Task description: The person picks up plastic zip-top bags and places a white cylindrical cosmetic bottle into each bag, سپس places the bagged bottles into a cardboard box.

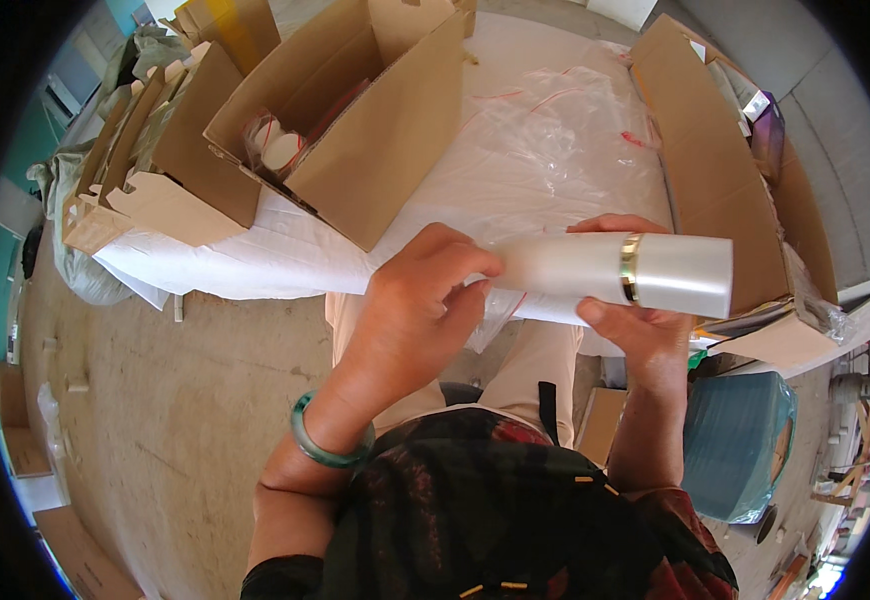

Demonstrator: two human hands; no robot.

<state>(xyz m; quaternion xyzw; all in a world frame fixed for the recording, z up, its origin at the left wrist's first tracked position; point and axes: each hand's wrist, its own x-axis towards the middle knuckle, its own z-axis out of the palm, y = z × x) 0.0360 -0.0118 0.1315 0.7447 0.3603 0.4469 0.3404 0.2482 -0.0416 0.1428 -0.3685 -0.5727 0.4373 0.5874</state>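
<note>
A pearly white cylindrical bottle (565,262) with a gold band lies sideways in the air over the table's near edge. From beneath and behind, my right hand (645,325) is closed round its right part, the thumb on the near side by the band. At the bottle's left end, my left hand (420,300) has its fingers curled in a pinch; what sits between the fingertips is hidden. Just below the bottle hangs a clear plastic bag (495,318) with a red line, partly hidden. A green bangle (305,435) circles my left wrist.
On the white-covered table (515,190) lie clear plastic bags (545,120) with red strips. An open cardboard box (385,140) holding white round items stands left of them, more cartons (195,150) farther left. Another open box (705,170) stands right; a blue-green wrapped bundle (740,440) is below.
</note>
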